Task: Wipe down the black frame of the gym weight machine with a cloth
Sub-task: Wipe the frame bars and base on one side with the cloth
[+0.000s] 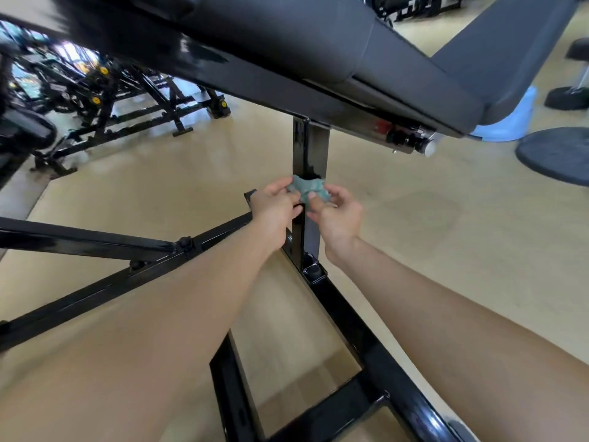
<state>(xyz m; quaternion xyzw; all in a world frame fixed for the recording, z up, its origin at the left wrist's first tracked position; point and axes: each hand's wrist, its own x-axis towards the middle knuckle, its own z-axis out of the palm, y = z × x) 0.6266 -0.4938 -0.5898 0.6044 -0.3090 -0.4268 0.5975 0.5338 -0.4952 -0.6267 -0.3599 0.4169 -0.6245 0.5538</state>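
On pale wood flooring point(414, 224), both hands, left hand point(275, 207) and right hand point(336, 215), pinch a teal cloth point(307, 188) against the black frame point(310, 151); more machines point(105, 100) behind.

Gym, weight machines point(105, 100), padded bench point(318, 43)

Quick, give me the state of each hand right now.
Left hand: pinching the left end of the teal cloth.
Right hand: pinching the cloth's right end, in front of the black upright post.

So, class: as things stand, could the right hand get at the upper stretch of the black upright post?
Probably yes: the right hand, holding the crumpled teal cloth, is at the black upright post; nothing blocks the stretch above.
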